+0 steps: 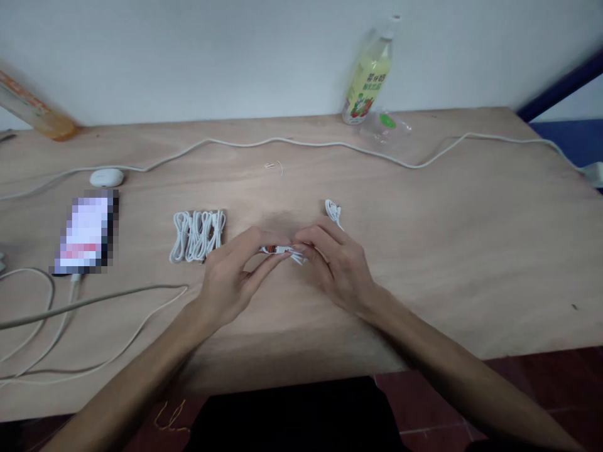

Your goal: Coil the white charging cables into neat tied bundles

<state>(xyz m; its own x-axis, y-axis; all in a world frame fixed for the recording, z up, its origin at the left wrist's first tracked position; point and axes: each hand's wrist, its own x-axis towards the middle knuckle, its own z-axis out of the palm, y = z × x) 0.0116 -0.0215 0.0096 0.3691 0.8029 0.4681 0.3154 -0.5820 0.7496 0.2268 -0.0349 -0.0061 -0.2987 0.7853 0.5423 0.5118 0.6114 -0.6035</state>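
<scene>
Both hands meet over the middle of the table (424,251): the left hand (230,276) and the right hand (336,263) each pinch an end of a small bundled white cable (282,251) between fingertips and thumb, holding it just above the wood. A loop of that cable (333,210) sticks out behind the right hand, and a row of coiled white cables (198,235) lies just left of the left hand. Farther left rest a phone (85,232) and a small white case (106,177), while a bottle (370,72) stands at the wall.

You're at a makeshift workbench: a bare plywood surface (424,251) against a plain wall (235,56), bundled cables (198,236) laid out.
</scene>
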